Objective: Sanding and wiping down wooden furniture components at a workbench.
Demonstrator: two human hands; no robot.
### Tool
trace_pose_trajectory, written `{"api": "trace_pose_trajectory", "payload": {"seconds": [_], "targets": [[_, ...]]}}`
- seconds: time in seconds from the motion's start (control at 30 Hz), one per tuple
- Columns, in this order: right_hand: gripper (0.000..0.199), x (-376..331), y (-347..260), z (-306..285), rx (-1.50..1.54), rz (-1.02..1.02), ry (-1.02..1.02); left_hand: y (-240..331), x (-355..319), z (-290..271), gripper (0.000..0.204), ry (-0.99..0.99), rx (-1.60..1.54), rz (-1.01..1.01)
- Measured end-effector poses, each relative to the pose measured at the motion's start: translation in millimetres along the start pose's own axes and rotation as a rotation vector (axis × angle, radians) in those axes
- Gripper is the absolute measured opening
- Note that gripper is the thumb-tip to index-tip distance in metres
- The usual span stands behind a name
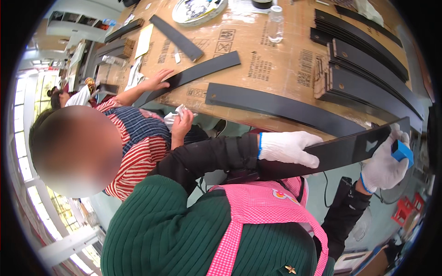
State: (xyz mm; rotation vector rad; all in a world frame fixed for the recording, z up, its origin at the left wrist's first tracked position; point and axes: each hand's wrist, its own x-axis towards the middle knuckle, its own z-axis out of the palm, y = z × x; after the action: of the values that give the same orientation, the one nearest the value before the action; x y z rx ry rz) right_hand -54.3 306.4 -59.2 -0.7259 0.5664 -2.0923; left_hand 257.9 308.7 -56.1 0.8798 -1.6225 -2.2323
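A long, glossy black board (343,152) is held slantwise in front of my body, off the near edge of the table. My left hand (290,148), in a white knit glove, grips its left part, with the thumb along the near face and the fingers over the upper edge. My right hand (384,163), gloved alike, is at the board's right end. Between its fingers is a small blue block (402,153), whose exact kind I cannot make out. Another dark board (281,106) lies flat on the table just beyond.
The cardboard-covered table (262,60) carries stacked dark boards (363,87) at right, a clear bottle (276,25) and a round white tray (193,13). At left, a co-worker's hand (156,80) rests on a board (202,71); the other holds a white cloth (174,118). Red stools (403,210) stand lower right.
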Motion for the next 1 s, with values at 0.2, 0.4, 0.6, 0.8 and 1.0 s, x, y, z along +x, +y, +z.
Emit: {"api": "trace_pose_trajectory", "payload": {"seconds": [0.2, 0.4, 0.6, 0.8, 1.0], "targets": [[0.031, -85.5, 51.6, 62.3, -0.202, 0.079, -0.198, -4.4, -6.5, -6.0, 0.068, 0.054, -0.022, -0.002], [0.015, 2.3, 21.8, 70.3, -0.748, -0.193, 0.057, -1.0, -14.8, -10.1, 0.065, 0.090, 0.044, 0.007], [0.018, -34.2, 50.9, 96.5, -0.141, 0.080, 0.059, -4.3, -14.5, -15.6, 0.060, 0.180, 0.064, 0.176], [0.028, -52.1, 52.2, 101.0, -0.059, -0.062, -0.274, -2.0, -16.8, -28.8, 0.052, 0.042, -0.233, 0.158], [0.040, 17.8, -19.3, 46.0, 0.235, 0.083, -0.060, 16.5, -31.2, -54.3, 0.057, 0.001, -0.249, 0.126]]}}
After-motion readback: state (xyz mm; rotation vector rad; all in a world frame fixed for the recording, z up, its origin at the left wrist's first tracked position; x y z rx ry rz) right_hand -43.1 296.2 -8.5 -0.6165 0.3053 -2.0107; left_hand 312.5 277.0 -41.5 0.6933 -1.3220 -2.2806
